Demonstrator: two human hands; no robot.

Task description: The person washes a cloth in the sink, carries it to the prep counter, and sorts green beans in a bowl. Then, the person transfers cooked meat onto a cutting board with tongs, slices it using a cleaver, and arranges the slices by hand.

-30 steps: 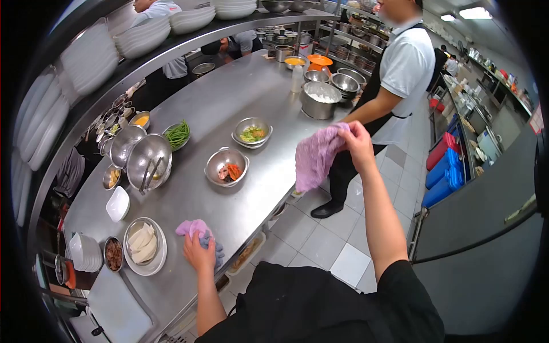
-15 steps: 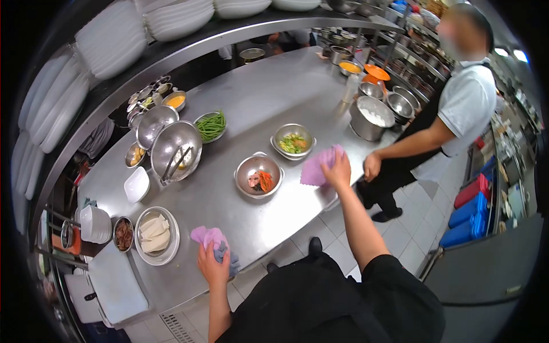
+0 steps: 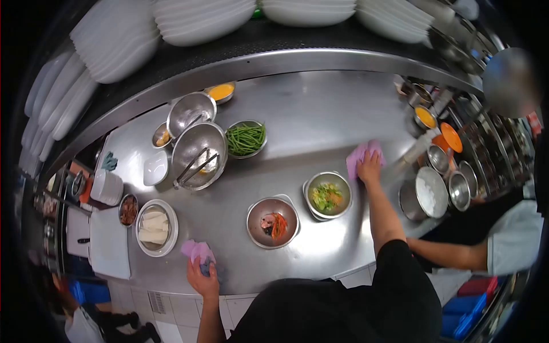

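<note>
My right hand (image 3: 369, 168) presses a pink cloth (image 3: 355, 159) onto the steel table (image 3: 320, 126), fingers closed over it. My left hand (image 3: 202, 281) grips another pink cloth (image 3: 196, 250) bunched together with a blue-grey cloth (image 3: 207, 267) near the table's front edge. Between the hands stand two metal bowls. One bowl (image 3: 258, 220) holds orange strips, pink pieces and something dark. The other bowl (image 3: 313, 183), below and left of my right hand, contains chopped green and yellow vegetables and sits on a white dish.
Green beans (image 3: 246, 139) fill a bowl beside a large steel bowl (image 3: 197, 137) with tongs. White slabs (image 3: 154, 227) lie in a dish at left, near a white board (image 3: 110, 243). A pot of white stuff (image 3: 414, 197) and a co-worker's arm (image 3: 449, 253) are at right. Stacked plates (image 3: 206, 20) line the shelf above.
My right hand has moved the pink cloth from the table's front edge farther back across the surface. My left hand still grips its cloths. The camera view has turned.
</note>
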